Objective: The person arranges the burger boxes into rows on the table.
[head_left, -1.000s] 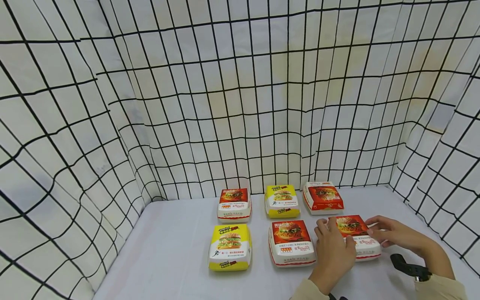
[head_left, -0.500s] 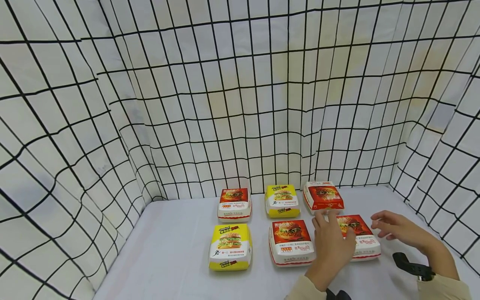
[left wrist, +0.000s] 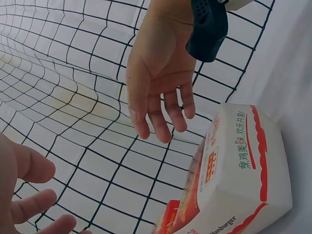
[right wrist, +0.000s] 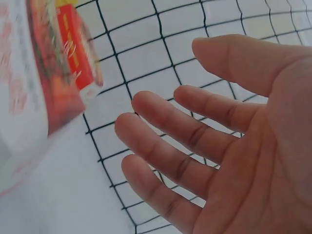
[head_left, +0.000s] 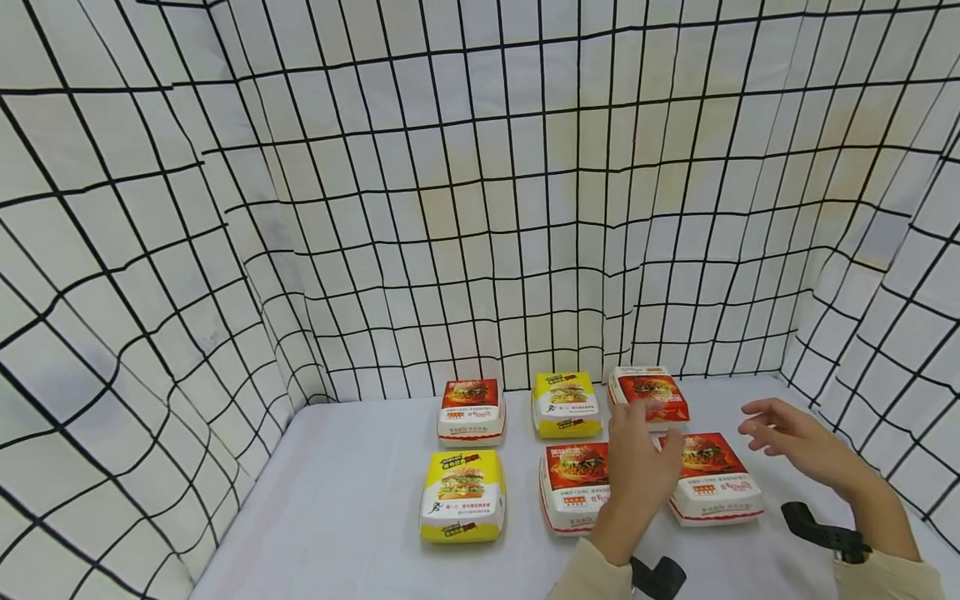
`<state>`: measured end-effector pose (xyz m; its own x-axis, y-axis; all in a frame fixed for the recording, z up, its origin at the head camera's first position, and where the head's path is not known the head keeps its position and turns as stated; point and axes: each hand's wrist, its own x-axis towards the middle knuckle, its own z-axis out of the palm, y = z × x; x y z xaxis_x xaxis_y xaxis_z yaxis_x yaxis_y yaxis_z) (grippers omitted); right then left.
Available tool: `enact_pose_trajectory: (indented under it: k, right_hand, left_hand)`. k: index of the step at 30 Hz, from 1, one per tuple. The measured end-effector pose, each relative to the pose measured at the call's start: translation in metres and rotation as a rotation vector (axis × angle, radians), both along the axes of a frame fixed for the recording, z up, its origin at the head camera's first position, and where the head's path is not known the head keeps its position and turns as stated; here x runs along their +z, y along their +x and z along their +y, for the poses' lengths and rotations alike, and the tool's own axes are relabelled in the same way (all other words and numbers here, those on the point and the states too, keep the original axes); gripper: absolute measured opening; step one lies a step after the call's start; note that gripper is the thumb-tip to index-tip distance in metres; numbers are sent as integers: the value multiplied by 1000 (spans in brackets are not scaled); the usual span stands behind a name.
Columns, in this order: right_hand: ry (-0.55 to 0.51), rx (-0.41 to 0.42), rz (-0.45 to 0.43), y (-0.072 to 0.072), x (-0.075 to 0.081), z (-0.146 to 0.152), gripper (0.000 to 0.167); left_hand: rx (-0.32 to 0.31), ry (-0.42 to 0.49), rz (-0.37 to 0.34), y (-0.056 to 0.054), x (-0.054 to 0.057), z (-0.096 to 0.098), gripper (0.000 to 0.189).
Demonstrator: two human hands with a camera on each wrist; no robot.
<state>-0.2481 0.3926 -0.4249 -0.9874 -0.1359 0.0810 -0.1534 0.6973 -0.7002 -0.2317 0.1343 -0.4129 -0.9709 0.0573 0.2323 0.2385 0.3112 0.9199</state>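
Two rows of burger boxes stand on a white table. My left hand [head_left: 641, 471] hangs over the gap between the front middle red burger box [head_left: 574, 487] and the front right red burger box [head_left: 712, 479], hiding part of the first one. Its fingers are relaxed and hold nothing. Off to the right of the front right box hovers my right hand [head_left: 798, 442], empty, apart from the box. In the right wrist view its fingers [right wrist: 165, 151] are loosely spread, with the box's edge at the left. The left wrist view shows the front right box [left wrist: 239, 170] between both hands.
A yellow burger box [head_left: 462, 497] stands at the front left. Behind are a red burger box [head_left: 471, 412], a yellow burger box [head_left: 566, 406] and another red burger box [head_left: 651, 392]. White cloth walls with a black grid [head_left: 525, 208] enclose the table [head_left: 322, 500].
Both hands have come away from the front right burger box: the left hand moved left, the right hand drew back to the right and up. The box stays in place.
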Motion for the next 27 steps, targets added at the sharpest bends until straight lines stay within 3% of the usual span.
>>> enact_pose_trajectory:
  k: [8, 13, 17, 22, 27]
  right_hand:
    - [-1, 14, 168, 2, 20, -31, 40]
    - [15, 39, 248, 4, 34, -58, 36]
    - [57, 26, 249, 4, 49, -74, 37]
    - [95, 55, 185, -21, 66, -81, 42]
    - [162, 107, 100, -63, 68, -78, 41]
  left_hand:
    - [-61, 41, 85, -7, 13, -9, 19]
    - [-68, -32, 144, -23, 31, -17, 13]
    - [-60, -99, 159, -41, 47, -24, 14]
    - [-32, -198, 137, -66, 59, -33, 11]
    - [-35, -301, 54, -83, 55, -31, 10]
